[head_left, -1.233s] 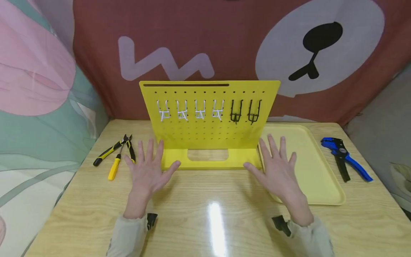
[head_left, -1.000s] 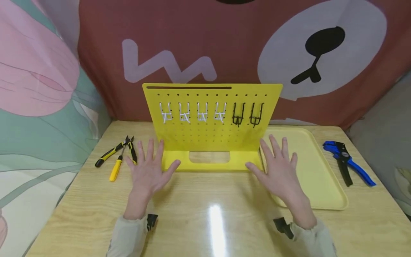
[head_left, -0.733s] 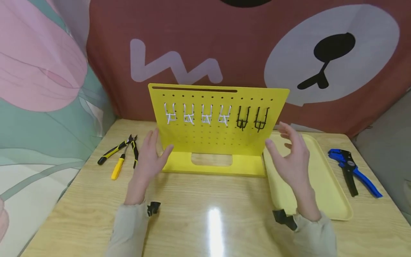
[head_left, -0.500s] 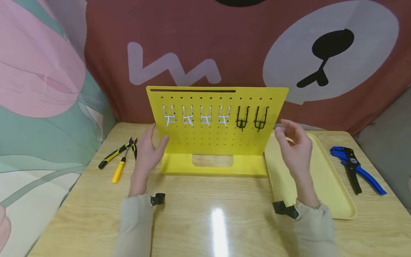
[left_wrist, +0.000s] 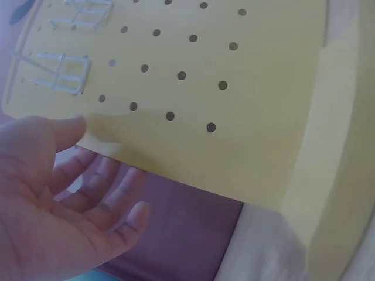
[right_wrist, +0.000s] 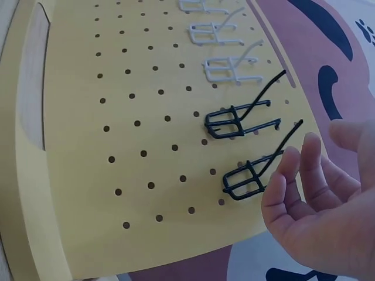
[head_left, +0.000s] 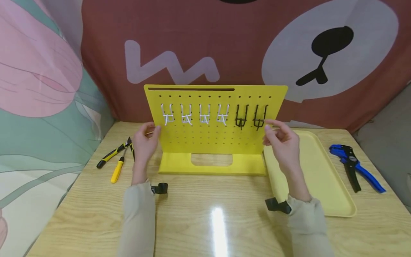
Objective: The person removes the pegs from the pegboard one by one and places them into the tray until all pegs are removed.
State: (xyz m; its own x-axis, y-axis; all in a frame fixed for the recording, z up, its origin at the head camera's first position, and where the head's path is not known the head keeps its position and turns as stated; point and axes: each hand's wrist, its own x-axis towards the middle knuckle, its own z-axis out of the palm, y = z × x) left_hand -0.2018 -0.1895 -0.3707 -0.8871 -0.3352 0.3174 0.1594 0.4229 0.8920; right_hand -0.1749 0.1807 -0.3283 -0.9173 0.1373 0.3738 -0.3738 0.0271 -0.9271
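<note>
A yellow pegboard [head_left: 212, 141] stands upright on its flat base. White wire hooks [head_left: 186, 116] hang in a row on it, with two black wire hooks [head_left: 240, 117] to their right. My left hand [head_left: 146, 142] holds the board's left edge, thumb in front and fingers behind. At the other side, my right hand [head_left: 284, 146] has its fingers bent close beside the outermost black hook [right_wrist: 246, 178]. In the right wrist view the thumb [right_wrist: 345, 134] is apart from the fingertips, and nothing shows between them.
Left on the wooden table lie black-and-yellow pliers [head_left: 112, 156] and a yellow-handled screwdriver [head_left: 117, 171]. A pale yellow tray [head_left: 324, 178] sits right of the board, partly behind the right hand. Blue-and-black wire strippers [head_left: 351, 164] lie at the far right.
Both hands have risen from spread above the table by the board's base. The left has come to the left edge; the right has bent its fingers and moved in to the outer black hook.
</note>
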